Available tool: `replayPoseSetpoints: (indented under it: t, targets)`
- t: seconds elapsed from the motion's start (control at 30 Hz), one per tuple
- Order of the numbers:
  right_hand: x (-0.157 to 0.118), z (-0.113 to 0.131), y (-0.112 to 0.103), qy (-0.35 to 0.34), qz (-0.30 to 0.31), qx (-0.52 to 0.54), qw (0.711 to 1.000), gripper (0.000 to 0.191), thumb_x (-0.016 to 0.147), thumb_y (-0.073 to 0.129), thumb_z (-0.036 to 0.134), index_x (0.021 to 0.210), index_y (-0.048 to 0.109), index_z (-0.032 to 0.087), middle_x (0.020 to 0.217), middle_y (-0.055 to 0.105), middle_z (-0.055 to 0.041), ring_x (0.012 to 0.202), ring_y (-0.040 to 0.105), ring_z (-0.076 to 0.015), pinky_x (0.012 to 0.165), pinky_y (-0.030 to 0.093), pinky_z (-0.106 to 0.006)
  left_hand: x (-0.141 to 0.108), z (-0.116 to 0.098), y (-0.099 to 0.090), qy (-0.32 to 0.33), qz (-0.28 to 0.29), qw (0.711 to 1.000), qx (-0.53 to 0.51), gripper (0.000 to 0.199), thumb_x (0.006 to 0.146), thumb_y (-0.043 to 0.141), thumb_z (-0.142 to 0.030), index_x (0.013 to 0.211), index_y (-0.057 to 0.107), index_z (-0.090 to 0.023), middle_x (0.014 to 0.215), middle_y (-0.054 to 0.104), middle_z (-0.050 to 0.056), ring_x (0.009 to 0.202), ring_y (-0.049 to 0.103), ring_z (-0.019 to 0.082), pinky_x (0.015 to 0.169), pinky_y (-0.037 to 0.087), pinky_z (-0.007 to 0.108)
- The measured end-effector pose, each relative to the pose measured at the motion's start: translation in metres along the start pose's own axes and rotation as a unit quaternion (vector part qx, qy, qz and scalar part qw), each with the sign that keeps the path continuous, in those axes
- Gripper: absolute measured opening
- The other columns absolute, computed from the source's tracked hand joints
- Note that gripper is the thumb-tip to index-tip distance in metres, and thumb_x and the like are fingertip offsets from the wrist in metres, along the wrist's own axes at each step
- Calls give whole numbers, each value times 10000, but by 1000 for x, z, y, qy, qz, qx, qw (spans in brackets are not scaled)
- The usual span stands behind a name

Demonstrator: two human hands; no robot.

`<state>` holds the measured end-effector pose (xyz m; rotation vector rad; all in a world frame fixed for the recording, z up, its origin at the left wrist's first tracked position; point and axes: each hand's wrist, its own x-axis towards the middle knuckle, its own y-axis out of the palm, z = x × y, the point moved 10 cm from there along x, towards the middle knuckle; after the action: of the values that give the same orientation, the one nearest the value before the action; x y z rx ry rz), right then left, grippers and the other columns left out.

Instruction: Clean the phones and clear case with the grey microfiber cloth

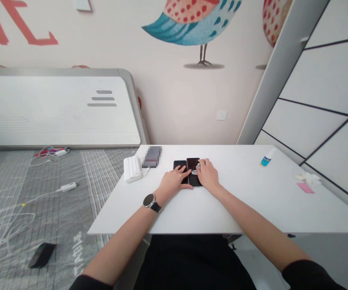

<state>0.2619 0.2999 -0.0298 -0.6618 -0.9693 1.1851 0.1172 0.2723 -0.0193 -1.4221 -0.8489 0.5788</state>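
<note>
At twelve o'clock before me on the white surface, the nine-o'clock phone lies under the spread fingers of my left hand, just beside the three-o'clock phone. There my right hand curls at a small white thing; I cannot tell whether that grip pinches it. From both phones, a white box sits at nine o'clock, a bottle near three.

On the table, left phone and right phone lie side by side, bottle farther right.
</note>
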Motion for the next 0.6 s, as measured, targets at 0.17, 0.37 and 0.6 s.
replayPoseSetpoints:
  t: [0.17,0.37,0.6]
  targets:
    - [1,-9,0,-10,-8,40,999,331,1006,536,230,1327,617,205,1295,600,-142,1192,611,-292,962,489,-375,0,-3,0,13,3,1000,20,747,896,609,-680,1501,540,-247,1578,503,160,1449,482,399,944,590,460]
    - [11,-30,2,31,-27,189,981,296,1020,600,342,1285,628,213,1294,634,-93,1108,655,-249,971,537,-446,-2,-4,1,14,-10,1000,17,689,918,655,-598,1499,536,-247,1574,508,162,1455,475,397,945,588,451]
    - [22,-43,-8,27,21,426,904,392,972,645,527,1152,676,179,1110,708,-67,964,679,-220,880,564,-411,-1,-2,-12,54,-62,992,-92,741,924,684,-532,1561,441,-240,1679,336,154,1526,382,344,1258,289,547]
